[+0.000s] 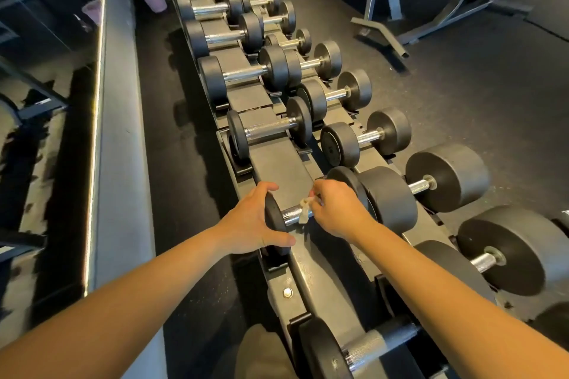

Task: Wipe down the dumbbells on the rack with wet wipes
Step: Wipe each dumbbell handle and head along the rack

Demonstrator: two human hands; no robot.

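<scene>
The dumbbell lies across the upper row of the rack, near its close end; a crumpled wet wipe drapes over its chrome handle; the right hand comes in from the right, fingers curled, pinching the wipe against the handle; the left hand, arm stretched forward, clasps the left head with thumb and curled fingers; bigger dumbbells sit on the lower row just beside the right wrist.

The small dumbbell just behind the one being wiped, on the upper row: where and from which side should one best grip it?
Grip the dumbbell by its knurled handle, at the middle, coming down from above. The handle lies level across the rack, bare between two round heads. The rack pad sits close beneath, so probably only the top is free.
</scene>
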